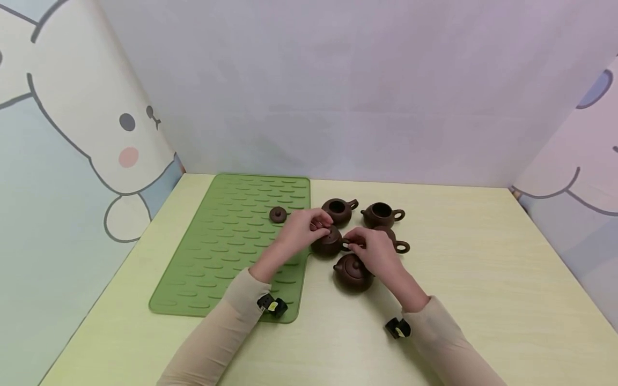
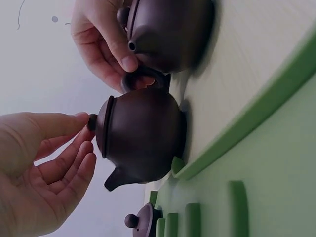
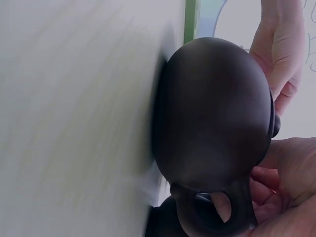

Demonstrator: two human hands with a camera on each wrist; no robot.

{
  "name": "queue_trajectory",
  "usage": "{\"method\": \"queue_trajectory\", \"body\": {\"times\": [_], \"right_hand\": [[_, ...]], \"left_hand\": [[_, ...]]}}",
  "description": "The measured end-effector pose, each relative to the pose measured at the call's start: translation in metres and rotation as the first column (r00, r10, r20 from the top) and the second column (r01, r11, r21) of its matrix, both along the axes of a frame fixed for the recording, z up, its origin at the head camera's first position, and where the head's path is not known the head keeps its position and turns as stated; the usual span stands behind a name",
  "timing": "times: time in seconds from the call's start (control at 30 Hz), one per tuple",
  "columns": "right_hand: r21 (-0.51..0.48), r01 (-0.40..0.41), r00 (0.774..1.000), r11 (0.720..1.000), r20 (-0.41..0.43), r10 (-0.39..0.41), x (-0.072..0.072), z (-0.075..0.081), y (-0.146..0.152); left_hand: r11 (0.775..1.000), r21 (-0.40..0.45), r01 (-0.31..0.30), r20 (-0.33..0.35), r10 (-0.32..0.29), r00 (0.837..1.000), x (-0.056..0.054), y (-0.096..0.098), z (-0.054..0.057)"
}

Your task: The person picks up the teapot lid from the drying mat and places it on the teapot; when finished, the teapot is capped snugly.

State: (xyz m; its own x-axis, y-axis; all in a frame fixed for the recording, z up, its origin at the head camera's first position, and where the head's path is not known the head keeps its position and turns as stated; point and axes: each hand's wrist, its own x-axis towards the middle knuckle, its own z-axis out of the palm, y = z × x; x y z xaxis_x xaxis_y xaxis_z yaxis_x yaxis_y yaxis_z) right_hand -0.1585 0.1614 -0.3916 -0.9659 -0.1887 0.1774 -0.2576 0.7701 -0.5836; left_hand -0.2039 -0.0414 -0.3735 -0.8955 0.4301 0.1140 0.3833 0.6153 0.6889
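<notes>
A dark brown clay teapot [image 1: 326, 245] sits beside the right edge of a green ridged mat [image 1: 232, 241]. My left hand [image 1: 301, 229] pinches the knob of its lid [image 2: 102, 127] between thumb and fingers, the lid seated on the pot. On the other side, my right hand [image 1: 374, 249] grips that pot's loop handle [image 2: 143, 79] with thumb and fingertips. Closer to me stands a second lidded teapot [image 1: 351, 276], its side filling much of the right wrist view, with my right hand passing above it.
Behind the hands stand two lidless teapots [image 1: 336, 214] [image 1: 379, 216] with dark openings. Another teapot [image 1: 386, 233] is partly hidden behind my right hand, its handle [image 1: 402, 247] pointing right. A loose knobbed lid [image 1: 278, 215] lies on the mat. Pale wood tabletop [image 1: 473, 257] extends to the right.
</notes>
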Motion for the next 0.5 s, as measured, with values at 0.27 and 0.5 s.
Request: {"method": "queue_trajectory", "body": {"times": [0.27,0.5], "right_hand": [[-0.089,0.005,1.0,0.996,0.025,-0.003,0.003,0.009,0.007],[-0.128,0.046,0.999,0.991,0.02,-0.044,0.002,0.022,0.019]], "left_hand": [[1.0,-0.014,-0.018,-0.026,0.018,0.999,-0.01,-0.009,0.007],[0.998,0.014,-0.068,0.004,0.068,0.998,-0.022,-0.023,0.01]]}}
